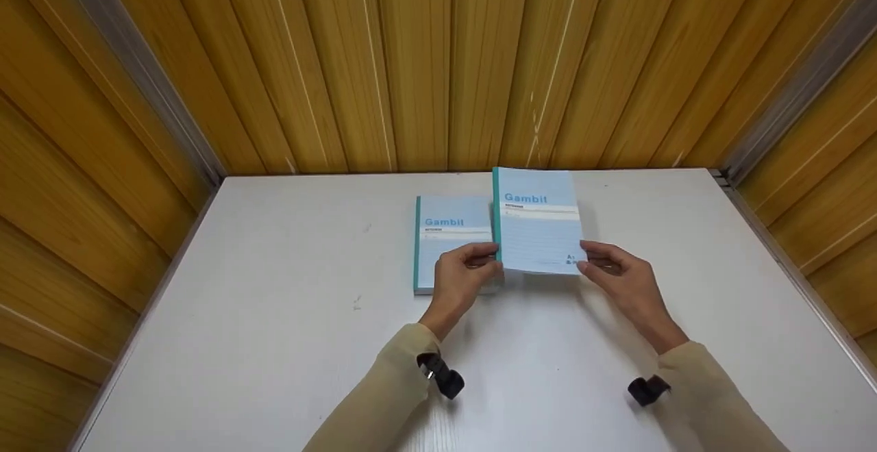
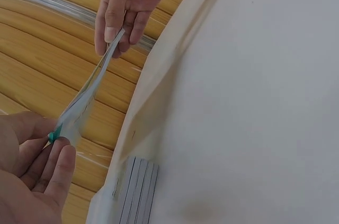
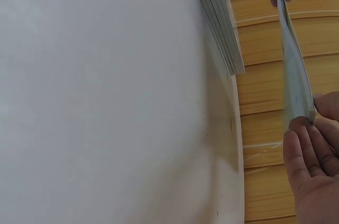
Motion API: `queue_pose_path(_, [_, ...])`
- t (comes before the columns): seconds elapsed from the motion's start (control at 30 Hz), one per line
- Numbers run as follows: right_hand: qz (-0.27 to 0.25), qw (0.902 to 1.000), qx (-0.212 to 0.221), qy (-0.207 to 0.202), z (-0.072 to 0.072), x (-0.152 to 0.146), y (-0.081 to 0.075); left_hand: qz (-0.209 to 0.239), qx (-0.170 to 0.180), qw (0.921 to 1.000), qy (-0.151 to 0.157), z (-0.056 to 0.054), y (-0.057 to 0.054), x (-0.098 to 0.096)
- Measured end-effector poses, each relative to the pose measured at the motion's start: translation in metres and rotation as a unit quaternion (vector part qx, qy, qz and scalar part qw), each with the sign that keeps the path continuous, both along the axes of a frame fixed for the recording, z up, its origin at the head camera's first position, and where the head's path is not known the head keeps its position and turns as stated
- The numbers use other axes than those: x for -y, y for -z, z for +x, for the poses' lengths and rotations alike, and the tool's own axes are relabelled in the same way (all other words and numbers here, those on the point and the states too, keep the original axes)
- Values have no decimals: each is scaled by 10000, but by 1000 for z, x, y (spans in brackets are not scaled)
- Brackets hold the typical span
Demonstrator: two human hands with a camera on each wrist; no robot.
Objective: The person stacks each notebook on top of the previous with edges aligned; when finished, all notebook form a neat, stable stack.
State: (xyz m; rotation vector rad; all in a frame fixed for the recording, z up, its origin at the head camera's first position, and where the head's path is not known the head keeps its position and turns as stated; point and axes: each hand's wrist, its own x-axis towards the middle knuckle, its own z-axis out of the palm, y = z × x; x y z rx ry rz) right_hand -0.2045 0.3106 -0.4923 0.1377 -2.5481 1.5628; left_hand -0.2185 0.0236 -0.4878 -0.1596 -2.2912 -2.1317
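Observation:
A light-blue notebook (image 1: 538, 236) with a green spine and "Gambit" on its cover is held raised above the table. My left hand (image 1: 460, 279) pinches its spine edge near the lower corner, and my right hand (image 1: 629, 282) pinches the opposite edge between thumb and fingers. Both wrist views show the held notebook edge-on, slightly bowed. Beside and partly behind the left hand lies a stack of like notebooks (image 1: 449, 211), its layered edges plain in the left wrist view, where several notebooks (image 2: 139, 192) sit squarely piled.
The white table (image 1: 274, 315) bears the stack near its far middle. Yellow wood-look panels (image 1: 411, 61) rise along the back and both sides, with grey metal strips (image 1: 144, 61) at the corners. Black wrist straps (image 1: 442, 375) sit over the sleeves.

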Motion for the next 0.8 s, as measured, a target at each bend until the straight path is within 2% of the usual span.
queue_pose_path(0.43, [-232,9994,180,-179,-6,38,-1,-271,-36,9993,-247,7,-5,38])
queue_pose_path(0.8, [-207,9991,239,-282,-13,68,3,-505,-172,9977,-412,11,1,65])
